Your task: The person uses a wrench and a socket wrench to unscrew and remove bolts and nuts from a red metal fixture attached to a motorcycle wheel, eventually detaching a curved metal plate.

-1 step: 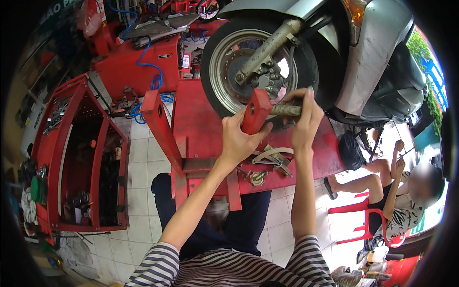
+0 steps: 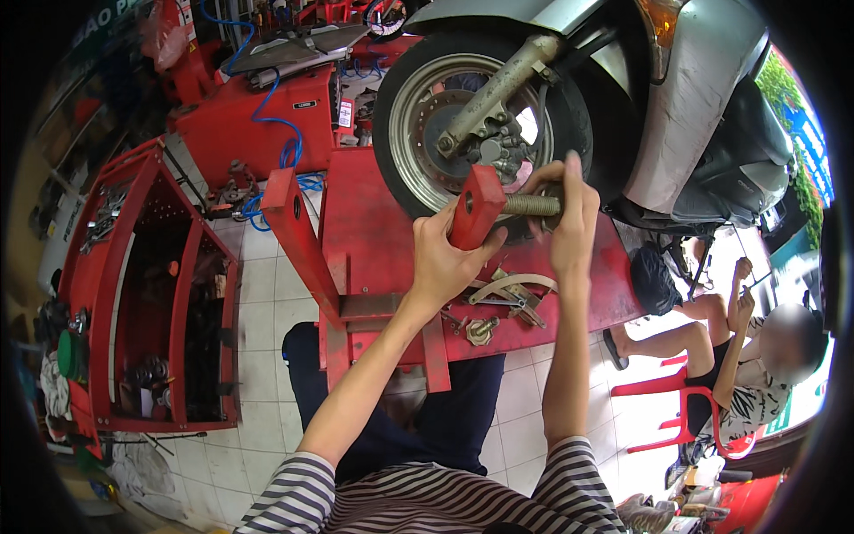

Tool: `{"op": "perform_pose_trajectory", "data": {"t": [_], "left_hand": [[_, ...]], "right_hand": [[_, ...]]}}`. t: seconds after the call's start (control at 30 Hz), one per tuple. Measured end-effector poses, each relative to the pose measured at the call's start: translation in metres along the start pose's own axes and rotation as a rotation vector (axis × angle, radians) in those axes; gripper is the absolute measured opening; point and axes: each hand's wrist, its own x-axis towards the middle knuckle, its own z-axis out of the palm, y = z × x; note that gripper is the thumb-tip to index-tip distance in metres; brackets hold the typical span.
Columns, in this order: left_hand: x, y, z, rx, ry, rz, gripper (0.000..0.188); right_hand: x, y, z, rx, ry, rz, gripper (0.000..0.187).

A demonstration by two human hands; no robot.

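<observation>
My left hand [image 2: 451, 258] wraps around a red metal upright [image 2: 478, 214], its thumb on the right side. A thick threaded rod [image 2: 531, 206] sticks out to the right from the upright's upper end. My right hand [image 2: 572, 214] grips the rod's outer end, with a round metal piece [image 2: 553, 195] partly showing between the fingers. Some of those fingers are hidden or blurred. Below the hands, on the red platform [image 2: 583, 307], lie a brass-coloured knob with a threaded stem [image 2: 480, 332] and a curved metal tool [image 2: 511, 292].
A second red upright [image 2: 298, 236] stands left. Beyond the hands is a scooter's front wheel [image 2: 427, 169]. A red tool cart [image 2: 173, 294] stands at far left, with a blue hose [image 2: 289, 147] behind. A person [image 2: 756, 374] sits on a red chair [image 2: 649, 389] at right.
My right hand has turned and shifted slightly around the rod's end, uncovering the round metal piece. My left hand stays on the upright.
</observation>
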Motion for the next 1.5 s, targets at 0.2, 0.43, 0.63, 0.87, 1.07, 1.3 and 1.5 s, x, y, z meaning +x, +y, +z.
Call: {"op": "perform_pose_trajectory", "data": {"t": [0.2,0.43,0.63,0.87,1.07,1.3,1.5], "left_hand": [[0.0,0.003,-0.003,0.073,-0.006,-0.073,0.039],[-0.002,0.0,-0.007,0.064,-0.025,-0.083,0.04],[-0.003,0.0,-0.004,0.075,-0.002,-0.092,0.038],[-0.003,0.001,-0.003,0.072,0.018,-0.008,0.037],[-0.002,0.0,-0.005,0.119,-0.01,-0.04,0.04],[0.0,0.005,0.001,0.061,0.001,-0.045,0.042],[-0.003,-0.002,-0.005,0.081,-0.007,-0.069,0.045]], "right_hand": [[-0.003,-0.002,-0.011,-0.148,-0.052,-0.359,0.033],[-0.005,-0.019,-0.008,-0.151,-0.117,0.256,0.047],[-0.002,-0.026,-0.004,-0.373,-0.014,-0.218,0.042],[-0.003,-0.003,-0.003,-0.246,0.019,-0.082,0.047],[0.014,-0.043,-0.012,-0.275,-0.194,0.072,0.038],[-0.008,0.025,0.0,-0.153,0.129,-0.218,0.025],[0.014,-0.037,-0.02,-0.194,-0.287,0.386,0.038]]}}
